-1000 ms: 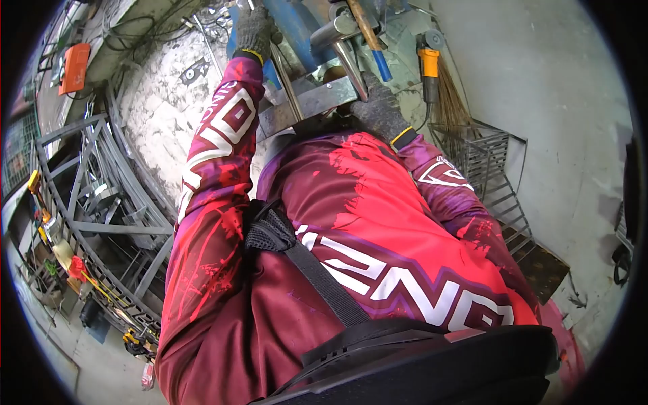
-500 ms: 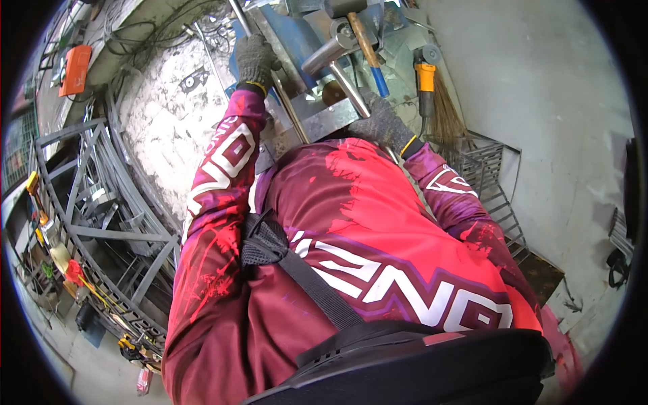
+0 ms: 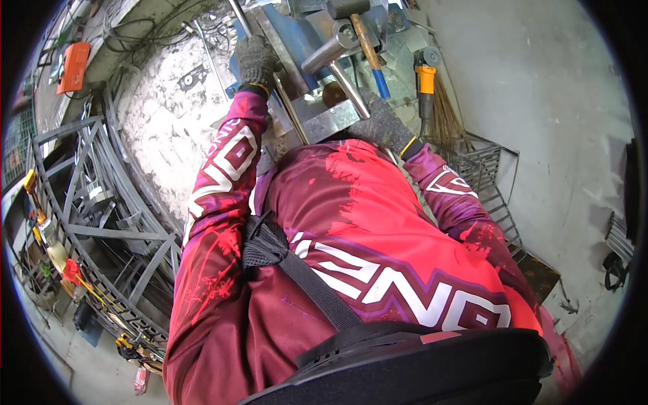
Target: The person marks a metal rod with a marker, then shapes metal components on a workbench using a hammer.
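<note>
My left hand [image 3: 256, 61], in a dark grey knitted glove, is closed around a long shiny metal tube [image 3: 291, 111]. The tube slants from the top of the view down toward my torso. It lies along a blue and bare-metal machine [image 3: 287, 54]. My right hand [image 3: 379, 125], gloved alike, is low at the machine's right side. It is beside the lower end of a thick steel handle bar [image 3: 349, 91], which joins a steel cylinder [image 3: 329, 54]. The right fingers are mostly hidden, so their grip does not show.
A hammer [image 3: 368, 50] with a wood and blue handle lies on the machine. Right of it are a yellow and black angle grinder [image 3: 425, 84] and a straw broom [image 3: 443, 111]. Metal frames [image 3: 121, 233] and an orange box [image 3: 73, 67] stand left.
The view has shifted very slightly. Both hands keep nearly the same places, and the tube and machine look unchanged.
</note>
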`<action>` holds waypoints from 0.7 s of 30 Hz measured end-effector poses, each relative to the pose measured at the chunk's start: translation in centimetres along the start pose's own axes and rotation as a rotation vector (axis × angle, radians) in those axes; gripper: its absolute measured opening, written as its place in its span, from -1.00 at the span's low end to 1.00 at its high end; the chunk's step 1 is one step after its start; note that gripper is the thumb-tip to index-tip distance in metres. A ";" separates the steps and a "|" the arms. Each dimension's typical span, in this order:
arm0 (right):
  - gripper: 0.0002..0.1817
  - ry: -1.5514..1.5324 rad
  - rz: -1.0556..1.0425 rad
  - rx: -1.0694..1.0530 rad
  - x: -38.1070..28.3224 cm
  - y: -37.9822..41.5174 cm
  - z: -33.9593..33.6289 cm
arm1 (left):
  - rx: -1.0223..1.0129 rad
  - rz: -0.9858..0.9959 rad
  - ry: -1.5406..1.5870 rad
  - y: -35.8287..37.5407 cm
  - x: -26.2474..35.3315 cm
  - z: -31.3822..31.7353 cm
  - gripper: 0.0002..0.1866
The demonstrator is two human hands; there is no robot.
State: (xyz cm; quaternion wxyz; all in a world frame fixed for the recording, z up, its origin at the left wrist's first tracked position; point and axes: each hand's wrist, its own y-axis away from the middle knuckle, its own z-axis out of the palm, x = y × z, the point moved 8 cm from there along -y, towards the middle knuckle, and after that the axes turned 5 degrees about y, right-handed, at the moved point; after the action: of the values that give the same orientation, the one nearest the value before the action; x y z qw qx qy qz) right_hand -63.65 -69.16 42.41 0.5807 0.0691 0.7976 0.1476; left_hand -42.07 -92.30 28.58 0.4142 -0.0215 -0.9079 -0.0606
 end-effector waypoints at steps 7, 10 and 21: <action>-0.25 0.057 0.035 0.021 2.3 0.0 0.2 | 0.027 -0.024 0.056 0.2 0.0 -0.4 -0.51; -0.27 0.064 0.046 0.019 2.3 0.0 0.1 | 0.031 -0.027 0.071 0.1 -0.1 -0.3 -0.49; -0.38 0.049 0.063 0.059 2.8 0.4 0.1 | -0.016 -0.368 1.079 3.2 4.6 -2.8 -0.91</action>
State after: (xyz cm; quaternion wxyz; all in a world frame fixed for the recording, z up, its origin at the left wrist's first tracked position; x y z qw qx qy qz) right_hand -64.42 -67.95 40.01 0.5536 0.1075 0.8132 0.1440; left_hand -42.71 -89.53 34.20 0.8017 0.1680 -0.5561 -0.1410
